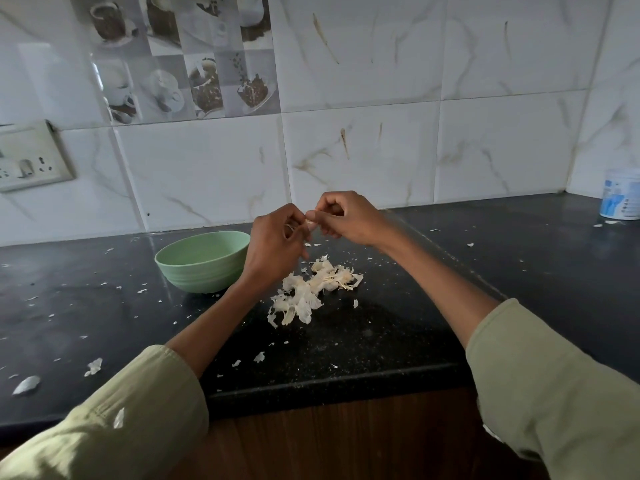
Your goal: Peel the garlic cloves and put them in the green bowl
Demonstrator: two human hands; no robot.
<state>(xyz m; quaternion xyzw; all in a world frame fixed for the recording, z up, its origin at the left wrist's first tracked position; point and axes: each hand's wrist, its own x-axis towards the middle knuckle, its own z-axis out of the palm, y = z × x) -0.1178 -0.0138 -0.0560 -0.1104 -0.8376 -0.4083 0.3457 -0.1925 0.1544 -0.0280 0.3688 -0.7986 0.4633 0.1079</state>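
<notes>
Marble-look tiles back a black speckled surface (346, 344) littered with papery garlic skins (313, 289). Above the far middle, the left hand (277, 244) and right hand (346, 218) meet, each grip pinching one small garlic clove (309, 222). It looks light, firm and slippery; its tip suits a pinch. The green bowl (202, 261) sits just left.

Single head-worn wide-angle view, looking forward and down along both forearms; close range, sleeves filling lower corners; dark surface (363, 341) spans mid frame, front edge visible low; faces tiled wall (363, 150) straight ahead, corner at far right; straight lines bow toward frame edges; no second view
</notes>
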